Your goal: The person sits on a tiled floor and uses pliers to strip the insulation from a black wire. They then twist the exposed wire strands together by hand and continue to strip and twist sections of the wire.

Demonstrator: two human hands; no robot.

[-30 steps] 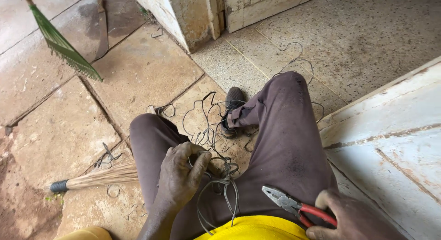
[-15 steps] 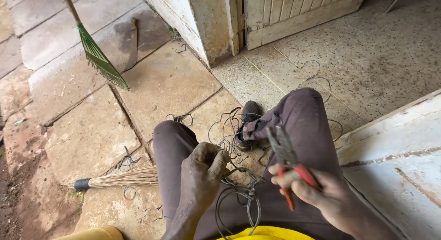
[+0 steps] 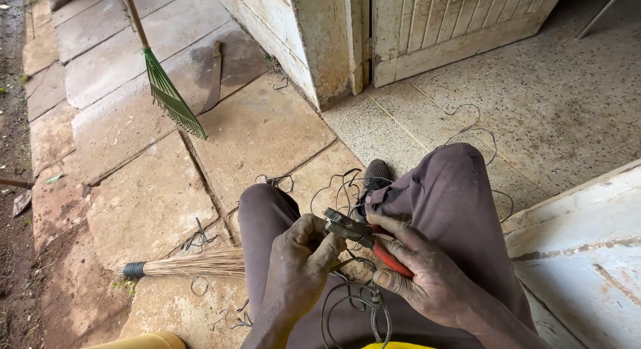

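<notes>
My right hand (image 3: pixel 427 279) has its fingers (image 3: pixel 400 234) closed round the red handles of the pliers (image 3: pixel 364 235), whose nose points at my left hand (image 3: pixel 300 262). That hand is closed on thin dark wire (image 3: pixel 357 302); the exact pinch is hidden, probably between thumb and forefinger. 1 loose coil hangs over my lap, and more tangled wire lies by my shoe (image 3: pixel 375 175). Most of it is still untidy. A straw broom (image 3: pixel 193 262) and a green rake (image 3: pixel 167 95) lie on the paving.

The right hand (image 3: pixel 427 279) holds red-handled pliers (image 3: pixel 360 237) against the wire (image 3: pixel 354 302) pinched in the left hand (image 3: pixel 300 262).
</notes>
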